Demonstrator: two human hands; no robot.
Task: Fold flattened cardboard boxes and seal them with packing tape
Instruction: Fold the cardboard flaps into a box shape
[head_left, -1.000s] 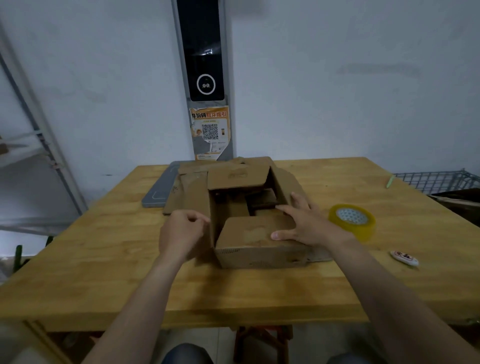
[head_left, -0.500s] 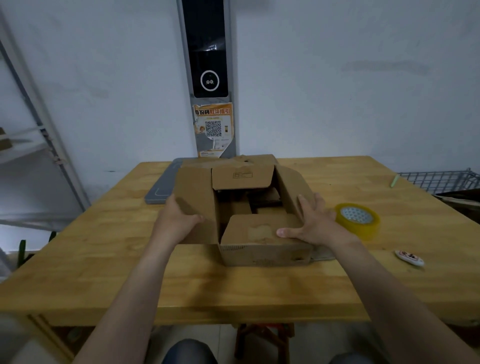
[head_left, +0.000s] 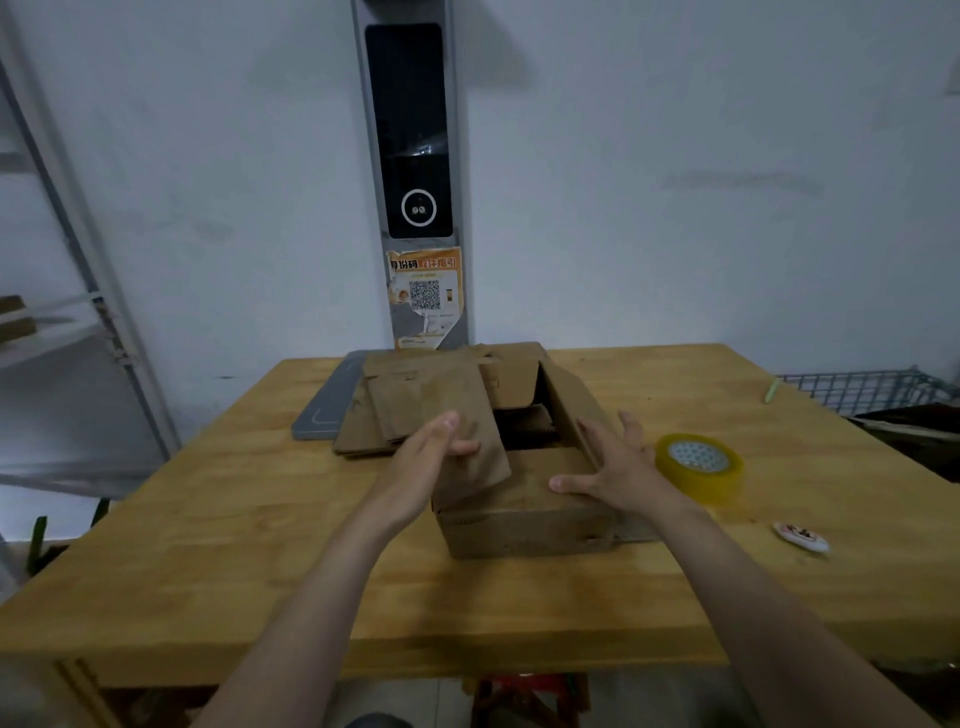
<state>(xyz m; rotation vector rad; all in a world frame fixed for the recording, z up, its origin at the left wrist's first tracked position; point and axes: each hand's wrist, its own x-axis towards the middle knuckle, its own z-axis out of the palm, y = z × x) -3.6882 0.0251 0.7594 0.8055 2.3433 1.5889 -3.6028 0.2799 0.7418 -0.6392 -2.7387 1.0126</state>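
A brown cardboard box (head_left: 524, 525) stands on the wooden table (head_left: 208, 545), its top partly folded. My left hand (head_left: 431, 457) pushes the left flap (head_left: 452, 415) inward over the opening with fingers fairly straight and the thumb on the flap. My right hand (head_left: 613, 462) lies spread on the near flap and against the right flap (head_left: 569, 405), fingers straight. A roll of yellowish packing tape (head_left: 698, 465) lies just right of my right hand.
Flattened cardboard (head_left: 358, 431) lies behind the box on a grey board (head_left: 322, 415). A small white cutter-like object (head_left: 800, 536) sits near the right front. A wire rack (head_left: 857, 389) is at the right edge, and metal shelving (head_left: 78, 322) stands at left.
My left hand has swung the left flap up and inward over the box. My right hand stayed on the near flap and slid slightly against the right flap. The view has tilted a little.
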